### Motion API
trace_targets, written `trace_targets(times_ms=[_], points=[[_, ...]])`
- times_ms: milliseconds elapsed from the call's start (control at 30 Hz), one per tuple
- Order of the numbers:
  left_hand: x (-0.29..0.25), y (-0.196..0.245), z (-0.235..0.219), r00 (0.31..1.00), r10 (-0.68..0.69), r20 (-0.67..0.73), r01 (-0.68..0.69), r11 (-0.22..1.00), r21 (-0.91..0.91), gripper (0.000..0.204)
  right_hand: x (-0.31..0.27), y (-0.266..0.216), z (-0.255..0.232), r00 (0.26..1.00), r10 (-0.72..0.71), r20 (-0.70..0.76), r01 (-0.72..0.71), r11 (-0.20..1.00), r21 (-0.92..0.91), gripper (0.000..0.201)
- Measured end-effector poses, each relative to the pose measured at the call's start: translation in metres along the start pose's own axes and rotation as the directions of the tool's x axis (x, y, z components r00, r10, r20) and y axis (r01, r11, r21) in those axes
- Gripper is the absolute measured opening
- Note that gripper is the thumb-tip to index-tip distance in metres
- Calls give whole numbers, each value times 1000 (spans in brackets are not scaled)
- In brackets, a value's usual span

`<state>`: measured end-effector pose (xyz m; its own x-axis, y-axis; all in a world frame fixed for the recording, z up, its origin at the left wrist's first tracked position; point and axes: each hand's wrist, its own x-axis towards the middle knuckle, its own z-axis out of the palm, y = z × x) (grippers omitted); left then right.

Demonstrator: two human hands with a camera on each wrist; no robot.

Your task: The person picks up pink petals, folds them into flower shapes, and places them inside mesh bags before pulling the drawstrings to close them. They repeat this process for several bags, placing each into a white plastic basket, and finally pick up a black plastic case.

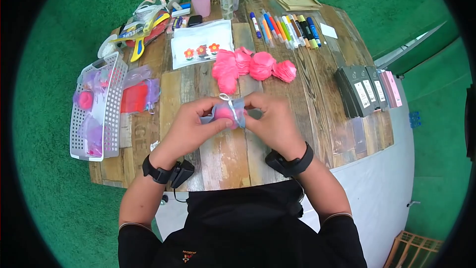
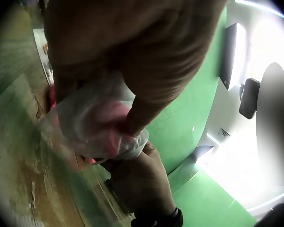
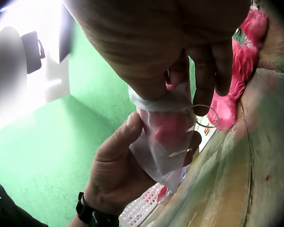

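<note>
Over the near middle of the table, both hands hold a translucent pale-blue mesh pouch [image 1: 238,104] with something pink inside. My left hand [image 1: 184,128] grips its left side, thumb across the front. On the other side, my right hand [image 1: 275,122] pinches the pouch near its mouth. A thin white drawstring [image 1: 225,97] loops out at the top. In the right wrist view, the pink thing [image 3: 165,130] shows through the mesh, between the thumb and fingers of the left hand [image 3: 111,165]. Just beyond the hands lie bunched pink petal-like pieces [image 1: 261,66].
At left stands a white perforated basket [image 1: 114,104] holding pouches, with red and purple pouches [image 1: 135,98] beside it. Farther back are a white flower-print pouch [image 1: 201,37], markers [image 1: 287,30], a pink cup [image 1: 201,4] and scissors [image 1: 139,48]. Dark boxes [image 1: 353,92] stand at right.
</note>
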<state>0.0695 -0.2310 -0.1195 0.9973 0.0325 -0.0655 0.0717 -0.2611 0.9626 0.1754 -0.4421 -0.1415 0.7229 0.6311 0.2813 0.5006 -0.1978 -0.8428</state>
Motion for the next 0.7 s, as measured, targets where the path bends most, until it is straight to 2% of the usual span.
trace_targets(times_ms=[133,233,367,533,567,633,700], points=[[4,1,3,999,31,-9,-30,994,106,27,2,-5,0,1000,-20,0,20,999,-35,21],[8,14,2,989,149,1,-142,938,315,28,3,-9,-2,999,-8,39,10,999,-44,21],[14,4,6,966,246,-83,-210,929,303,23,5,-7,-1,998,-48,44,50,998,-24,22],[17,2,9,949,288,-127,-250,935,252,10,9,-6,0,986,59,158,-65,997,37,21],[18,1,11,931,337,-138,-289,914,283,9,9,-3,3,980,85,181,-99,993,68,21],[21,0,14,888,434,-153,-363,865,347,9,10,2,9,988,39,149,-42,999,20,20],[22,-2,16,867,467,-172,-376,841,389,9,10,3,11,992,24,122,-26,999,23,18]])
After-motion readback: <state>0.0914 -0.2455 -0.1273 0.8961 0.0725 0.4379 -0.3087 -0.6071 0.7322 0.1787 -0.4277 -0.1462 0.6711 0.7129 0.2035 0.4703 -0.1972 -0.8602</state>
